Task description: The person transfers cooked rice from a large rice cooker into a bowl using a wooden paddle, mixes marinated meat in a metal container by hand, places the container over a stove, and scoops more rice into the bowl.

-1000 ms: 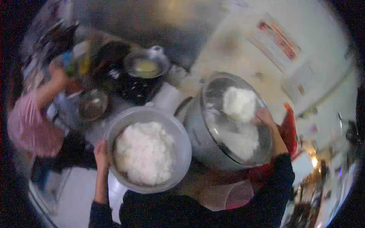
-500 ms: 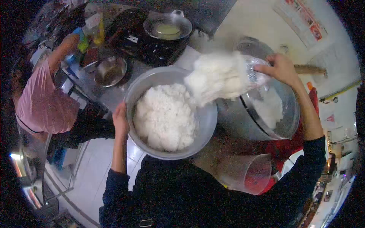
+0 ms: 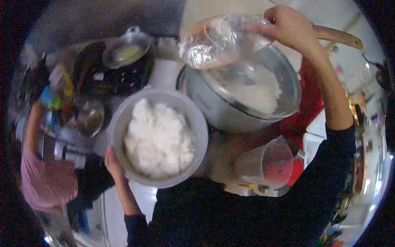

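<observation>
My left hand [image 3: 114, 165] is closed on the left rim of a large grey plastic bowl [image 3: 199, 123]. A big mound of cooked white rice [image 3: 158, 138] lies in it. My right hand [image 3: 290, 29] grips a wooden paddle [image 3: 339, 37] whose broad end is wrapped in clear plastic film [image 3: 218, 43]. The wrapped end is held over the far edge of a large grey pot [image 3: 234, 117], and its wooden handle sticks out right past my hand. More white rice [image 3: 259, 90] lies inside the pot. No clump of rice shows on the paddle.
A clear plastic jug [image 3: 267, 162] stands near my right forearm. At the back left, a pan [image 3: 127, 51] with yellowish liquid sits on a black stove, near a metal bowl [image 3: 90, 117]. A person in a pink shirt [image 3: 47, 179] works on the left.
The rice clump on the paddle has gone into the bowl, making its mound look different. My right hand has swung the paddle up over the pot. The view has shifted.
</observation>
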Tool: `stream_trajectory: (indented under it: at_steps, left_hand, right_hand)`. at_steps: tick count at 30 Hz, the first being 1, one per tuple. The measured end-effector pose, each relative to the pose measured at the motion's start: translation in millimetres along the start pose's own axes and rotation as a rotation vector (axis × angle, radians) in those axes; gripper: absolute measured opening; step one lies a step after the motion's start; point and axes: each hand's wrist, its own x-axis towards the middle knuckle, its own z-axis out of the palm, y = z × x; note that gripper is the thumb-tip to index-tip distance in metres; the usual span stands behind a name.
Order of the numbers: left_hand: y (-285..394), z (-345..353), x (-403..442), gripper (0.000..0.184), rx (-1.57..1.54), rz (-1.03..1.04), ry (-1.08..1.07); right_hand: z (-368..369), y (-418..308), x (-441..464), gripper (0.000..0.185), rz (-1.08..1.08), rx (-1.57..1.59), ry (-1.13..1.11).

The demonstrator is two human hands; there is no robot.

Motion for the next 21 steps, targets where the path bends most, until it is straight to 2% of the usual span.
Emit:
stream_trajectory:
  at_steps: [1, 3, 6, 8, 9, 11, 13, 15, 18, 21]
  left_hand:
    - [29.8, -0.5, -2.0, 0.035, -0.083, -0.120, -0.017]
    - [12.5, 1.0, -1.7, 0.035, -0.444, -0.213, -0.027]
    - [48.4, -0.3, -5.3, 0.031, -0.297, -0.206, -0.069]
    - [53.3, -5.0, -4.1, 0.029, -0.173, -0.194, -0.150]
    - [39.1, -8.8, -4.7, 0.028, -0.254, -0.218, -0.117]
    - [17.5, -5.5, 1.1, 0.027, -0.417, -0.282, -0.046]
    - [16.6, -4.5, -3.5, 0.027, -0.425, -0.261, -0.050]
    - [10.5, -13.7, 1.1, 0.029, -0.604, -0.365, -0.155]
    - [12.4, -16.9, -2.5, 0.035, -0.288, -0.297, -0.110]
    - [4.5, -23.2, -0.9, 0.039, 0.066, -0.172, -0.113]
  right_hand:
    - [-0.6, 16.7, 0.3, 0.057, 0.040, -0.038, -0.001]
    - [6.8, 49.2, 0.3, 0.052, 0.101, -0.099, -0.008]
    - [59.4, 106.8, 6.7, 0.037, -0.036, -0.404, 0.089]
    - [79.2, 119.2, 9.7, 0.028, 0.032, -0.483, -0.186]
    - [86.9, 120.7, 8.0, 0.024, 0.059, -0.515, -0.323]
    - [100.8, 126.2, 3.3, 0.020, 0.031, -0.489, -0.430]
    - [117.5, 127.6, 0.1, 0.019, 0.046, -0.402, -0.533]
    - [137.6, 124.3, 1.5, 0.018, 0.104, -0.258, -0.637]
    - [161.0, 113.7, 11.4, 0.020, 0.020, -0.358, -0.529]
    - [177.3, 112.9, 31.4, 0.026, -0.137, -0.403, -0.616]
